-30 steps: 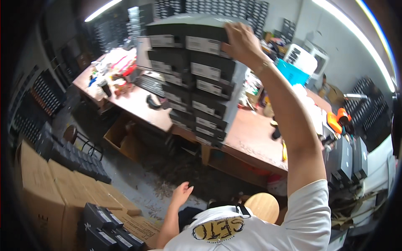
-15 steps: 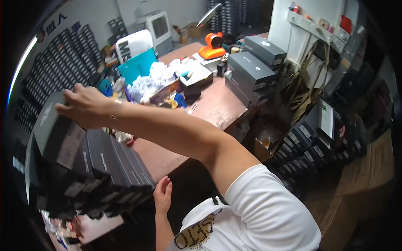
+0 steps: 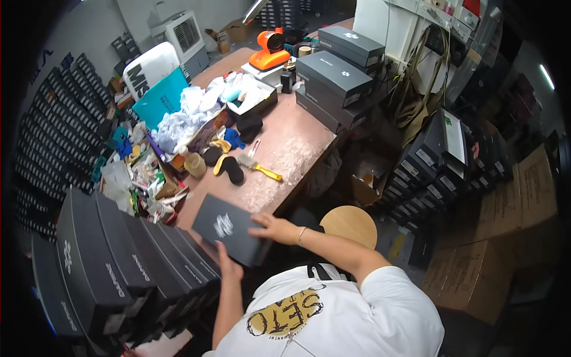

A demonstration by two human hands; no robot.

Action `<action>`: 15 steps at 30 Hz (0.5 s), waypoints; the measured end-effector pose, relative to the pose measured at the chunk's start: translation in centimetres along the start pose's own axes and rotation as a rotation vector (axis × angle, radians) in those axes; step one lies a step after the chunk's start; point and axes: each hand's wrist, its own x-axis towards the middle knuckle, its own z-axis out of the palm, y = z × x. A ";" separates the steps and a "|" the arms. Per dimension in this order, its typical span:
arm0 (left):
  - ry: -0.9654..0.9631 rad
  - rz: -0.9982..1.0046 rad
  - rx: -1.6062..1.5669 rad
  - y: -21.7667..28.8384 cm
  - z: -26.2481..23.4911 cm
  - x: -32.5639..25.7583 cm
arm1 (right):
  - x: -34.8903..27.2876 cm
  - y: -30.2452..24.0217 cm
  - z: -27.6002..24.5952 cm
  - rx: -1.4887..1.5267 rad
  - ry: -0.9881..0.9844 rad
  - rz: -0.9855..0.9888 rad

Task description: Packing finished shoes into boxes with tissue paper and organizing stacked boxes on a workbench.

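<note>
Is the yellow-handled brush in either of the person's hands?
No, the brush lies on the table, while the left hand and right hand are both at a gray box.

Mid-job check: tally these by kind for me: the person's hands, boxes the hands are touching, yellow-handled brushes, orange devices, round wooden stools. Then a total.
Hands: 2 (left hand, right hand)
Dark gray box at the hands: 1
Yellow-handled brush: 1
Orange device: 1
Round wooden stool: 1
Total: 6
</note>
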 end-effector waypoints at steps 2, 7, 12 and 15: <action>0.316 0.055 0.255 -2.3 1.1 -0.8 | -1.7 1.1 2.1 0.074 -0.327 0.119; 0.409 0.205 0.268 -3.4 2.0 2.6 | -5.5 9.7 -3.7 0.294 0.409 0.629; 0.579 0.349 0.411 -4.7 2.6 4.1 | -14.8 28.0 -13.8 0.929 1.335 1.539; 0.640 0.588 0.882 -7.0 -1.0 5.3 | -15.1 36.3 -19.1 0.812 1.441 1.515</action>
